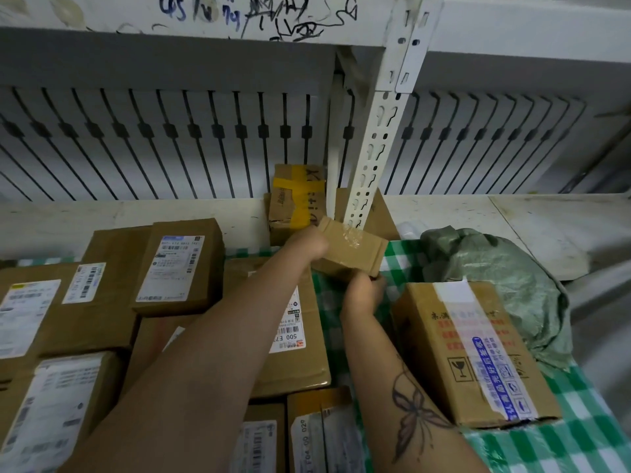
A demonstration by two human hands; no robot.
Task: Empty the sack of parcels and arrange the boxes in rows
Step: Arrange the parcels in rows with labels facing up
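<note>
Both hands hold a small brown cardboard box [353,247] with clear tape, lifted above the green-and-white checked cloth [580,435]. My left hand [309,242] grips its left end; my right hand [363,288] grips it from below. The grey-green woven sack [505,268] lies crumpled at the right, behind a larger taped box [478,349] with red and blue print. Several labelled boxes [177,264] lie side by side on the left. A box with yellow tape [295,199] stands at the back beside the shelf post.
A white slotted shelf post [372,151] rises just behind the held box. A white shelf board [205,15] with scribbles runs overhead. A slatted white panel [153,141] closes the back. A white ledge [512,216] lies behind the sack.
</note>
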